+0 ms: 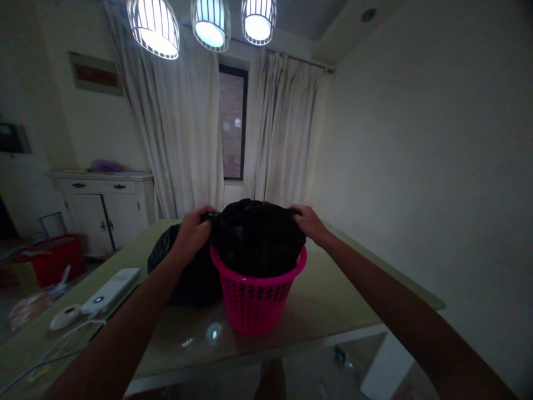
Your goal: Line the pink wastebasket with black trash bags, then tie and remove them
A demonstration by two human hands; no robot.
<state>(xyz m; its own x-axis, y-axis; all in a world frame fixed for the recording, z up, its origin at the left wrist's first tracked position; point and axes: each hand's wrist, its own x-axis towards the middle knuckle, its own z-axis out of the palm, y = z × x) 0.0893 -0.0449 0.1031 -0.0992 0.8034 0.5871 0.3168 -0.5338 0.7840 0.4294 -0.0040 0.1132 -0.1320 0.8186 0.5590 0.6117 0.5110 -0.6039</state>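
Both arms reach out across the table (pixel 333 311) to a pink basket (pixel 255 303) that stands near its front edge, upright on the glossy top. A black bag (pixel 256 236) bulges up out of the basket's mouth, heaped well above the rim. The left hand (pixel 192 232) has its fingers curled into the bag's edge on the left side, and the right hand (pixel 308 223) is clenched on the edge at the right, so the plastic is pinched from 2 opposite sides at once. Holding it that way looks like a means of keeping the opening spread evenly over the rim, though whether the bag is going in or coming out cannot be told from here.

Just behind and left of the basket, touching it or nearly so, lies a second dark bundle (pixel 183 278), partly hidden by the left forearm. Farther left on the table sit a white remote-shaped device (pixel 111 289), a small round white object (pixel 64 316) and a trailing white cable (pixel 54 347), all well apart from the basket. 3 lamps (pixel 210 22) hang overhead; a white cabinet (pixel 106 208) stands by the curtains (pixel 183 128).
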